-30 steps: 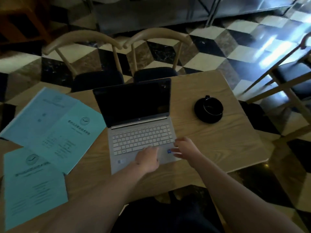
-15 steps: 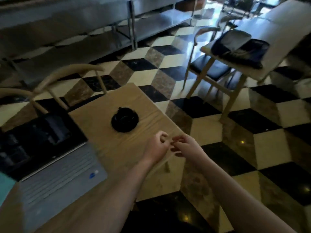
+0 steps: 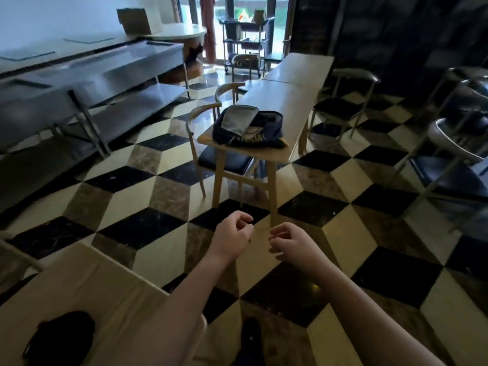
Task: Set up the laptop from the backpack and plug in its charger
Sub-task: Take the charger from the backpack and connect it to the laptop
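Note:
A dark blue backpack with a grey flap folded open lies on the near end of a long wooden table across the floor. My left hand and my right hand hang in the air over the checkered floor, close together, fingers loosely curled and holding nothing. The laptop is out of view. No charger shows.
The corner of the near wooden table sits at lower left with a black cup and saucer on it. A wooden chair stands left of the backpack's table. Steel counters line the left; grey chairs stand at right.
The view has swung right, away from the laptop, which has left the frame. My hands lifted off the laptop and now hang over the floor. The backpack's table has come to the centre.

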